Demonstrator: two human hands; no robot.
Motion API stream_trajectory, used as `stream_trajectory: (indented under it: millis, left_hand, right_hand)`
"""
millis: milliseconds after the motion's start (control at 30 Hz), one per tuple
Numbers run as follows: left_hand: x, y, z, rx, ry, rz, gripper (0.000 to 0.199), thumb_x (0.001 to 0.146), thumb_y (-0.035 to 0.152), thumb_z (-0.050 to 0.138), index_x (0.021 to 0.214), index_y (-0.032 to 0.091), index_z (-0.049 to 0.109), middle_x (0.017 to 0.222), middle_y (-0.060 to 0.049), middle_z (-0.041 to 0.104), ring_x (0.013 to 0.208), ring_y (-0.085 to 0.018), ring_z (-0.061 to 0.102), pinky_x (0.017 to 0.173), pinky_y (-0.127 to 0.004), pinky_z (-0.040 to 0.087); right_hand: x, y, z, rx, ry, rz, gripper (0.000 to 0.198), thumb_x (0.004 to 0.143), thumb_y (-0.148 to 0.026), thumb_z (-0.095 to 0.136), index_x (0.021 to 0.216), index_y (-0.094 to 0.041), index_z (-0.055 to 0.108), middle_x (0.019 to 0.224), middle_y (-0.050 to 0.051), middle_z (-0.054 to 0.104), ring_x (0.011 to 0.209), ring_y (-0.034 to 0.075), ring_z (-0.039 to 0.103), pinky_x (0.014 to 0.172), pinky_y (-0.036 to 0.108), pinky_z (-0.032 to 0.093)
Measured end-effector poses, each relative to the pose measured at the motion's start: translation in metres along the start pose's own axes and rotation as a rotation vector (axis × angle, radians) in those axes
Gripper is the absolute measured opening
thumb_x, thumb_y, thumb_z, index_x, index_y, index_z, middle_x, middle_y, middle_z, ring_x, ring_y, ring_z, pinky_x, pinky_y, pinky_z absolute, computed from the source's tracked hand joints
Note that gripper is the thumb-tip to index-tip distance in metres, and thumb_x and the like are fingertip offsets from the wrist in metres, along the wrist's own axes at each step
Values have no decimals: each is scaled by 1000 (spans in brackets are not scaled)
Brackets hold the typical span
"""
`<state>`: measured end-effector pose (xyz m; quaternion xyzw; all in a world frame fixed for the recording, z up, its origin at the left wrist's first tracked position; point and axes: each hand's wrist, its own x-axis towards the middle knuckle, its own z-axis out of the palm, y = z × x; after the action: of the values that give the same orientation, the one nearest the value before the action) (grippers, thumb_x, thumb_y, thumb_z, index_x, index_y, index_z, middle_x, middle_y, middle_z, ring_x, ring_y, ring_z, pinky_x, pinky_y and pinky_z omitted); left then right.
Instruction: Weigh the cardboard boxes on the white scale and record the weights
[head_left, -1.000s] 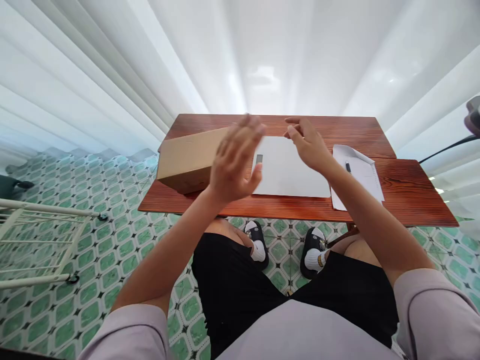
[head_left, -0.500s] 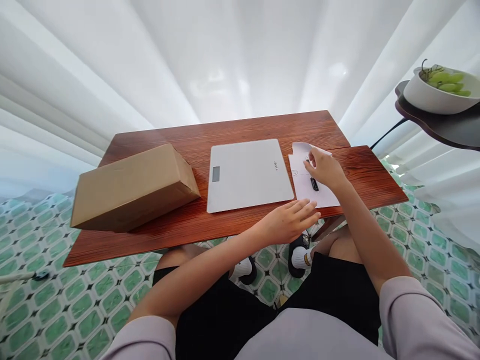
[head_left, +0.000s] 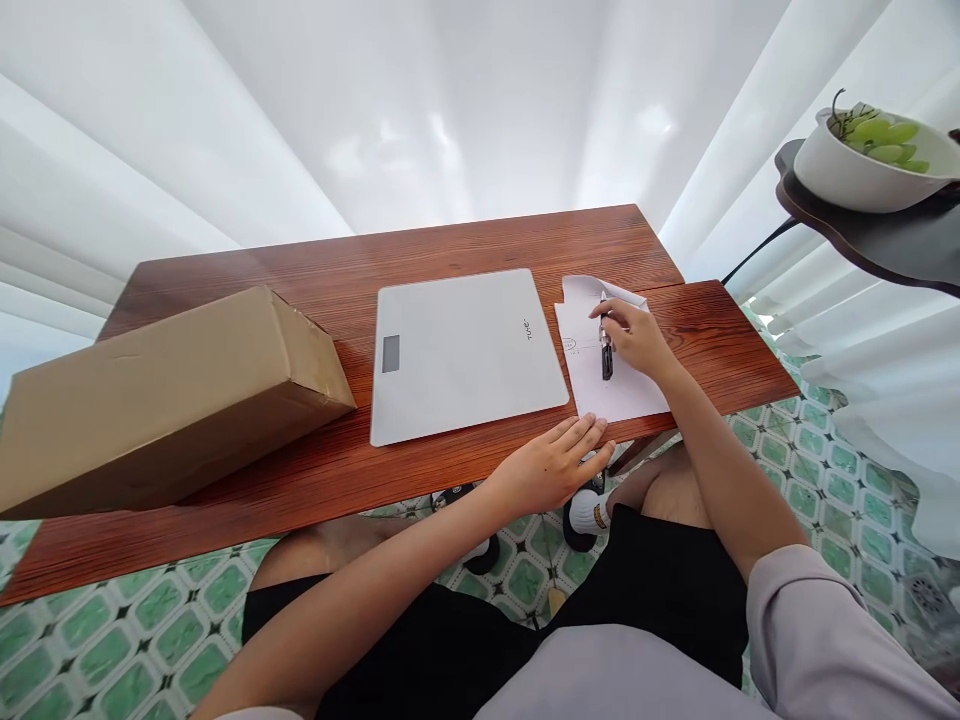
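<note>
My right hand [head_left: 634,332] is over the white paper [head_left: 622,395], with thumb and fingers closed round the upper part of a black pen [head_left: 607,362]. The pen's black end points toward me. Small drawn marks show near the left side of the paper, and its far edge curls up. My left hand [head_left: 551,463] rests with fingers stretched out at the table's front edge, fingertips by the paper's near left corner. Left of the paper lies a flat white scale [head_left: 465,350] with a grey display, apart from both hands.
A closed brown cardboard box [head_left: 150,390] sits on the left of the wooden table [head_left: 420,250]. To the right, a white bowl [head_left: 855,180] of green grapes [head_left: 885,140] stands on a dark shelf [head_left: 900,240]. White curtains [head_left: 465,120] hang behind the table.
My right hand has closed on the pen, which now stands straighter. My left hand has come to the paper's near edge. The view has shifted, bringing the box nearer the left edge.
</note>
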<state>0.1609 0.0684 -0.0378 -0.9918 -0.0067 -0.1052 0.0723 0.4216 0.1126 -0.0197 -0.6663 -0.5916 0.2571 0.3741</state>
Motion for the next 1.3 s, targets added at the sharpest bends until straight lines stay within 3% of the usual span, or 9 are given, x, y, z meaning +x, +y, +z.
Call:
stream_trajectory:
  millis: [67, 133, 200, 300, 400, 467, 533, 667, 1300]
  left_hand:
    - [0, 0, 0, 15, 7, 8, 50, 98, 27, 46, 146, 12, 45, 153, -18, 48, 143, -29, 46, 120, -41, 36]
    - [1, 0, 0, 22, 9, 10, 50, 98, 27, 46, 145, 12, 45, 153, -18, 48, 143, -29, 46, 120, -41, 36]
    - [1, 0, 0, 27, 12, 11, 50, 97, 26, 45, 145, 12, 46, 153, -18, 48, 143, -29, 46, 120, -41, 36]
    - [1, 0, 0, 33, 12, 6, 49, 97, 25, 46, 145, 13, 46, 153, -17, 48, 143, -29, 45, 120, -41, 36]
    - [1, 0, 0, 22, -1, 5, 51, 96, 27, 48, 145, 12, 45, 154, -17, 47, 144, -29, 44, 121, -41, 35]
    - [1, 0, 0, 12, -6, 8, 51, 96, 28, 48, 145, 12, 45, 154, -18, 46, 144, -30, 44, 120, -42, 35]
    - [2, 0, -1, 10, -12, 7, 52, 96, 28, 49, 145, 11, 44, 155, -18, 46, 144, -30, 44, 120, -42, 35]
    - [2, 0, -2, 21, -32, 7, 52, 97, 27, 48, 146, 11, 42, 155, -18, 45, 145, -30, 43, 121, -42, 34]
    - [2, 0, -1, 9, -26, 12, 52, 96, 25, 49, 145, 11, 43, 155, -18, 45, 145, -30, 43, 120, -42, 35]
  right_hand:
    - [2, -2, -3, 344, -33, 32, 29, 90, -31, 48, 112, -20, 63, 88, 5, 66, 86, 19, 66, 75, 32, 53]
    - [3, -6, -6, 459, -22, 7, 30, 86, -38, 65, 109, -20, 61, 93, 6, 67, 93, 21, 67, 78, 32, 56]
    - [3, -10, -6, 389, 33, -47, 38, 83, -54, 74, 89, -20, 58, 78, 4, 62, 76, 18, 64, 70, 31, 54]
    - [2, -12, -4, 328, 37, -75, 58, 94, -73, 50, 74, -19, 56, 52, -1, 40, 46, 11, 40, 49, 28, 38]
    - [2, -9, 2, 420, -92, -25, 45, 98, -60, 49, 94, -18, 65, 56, 2, 53, 46, 13, 46, 45, 26, 34]
    - [1, -6, 7, 399, -123, 14, 34, 92, -50, 60, 88, -17, 62, 64, 5, 63, 51, 16, 57, 46, 26, 40]
    - [1, -1, 13, 293, -81, 29, 34, 87, -45, 67, 73, -18, 52, 60, 4, 61, 49, 15, 56, 45, 25, 40]
    - [1, 8, 23, 151, -35, 11, 36, 90, -42, 63, 69, -19, 45, 52, -1, 54, 42, 12, 50, 44, 23, 38]
    - [2, 12, 27, 128, -8, -16, 30, 92, -32, 52, 66, -19, 43, 50, -2, 51, 42, 11, 49, 47, 23, 38]
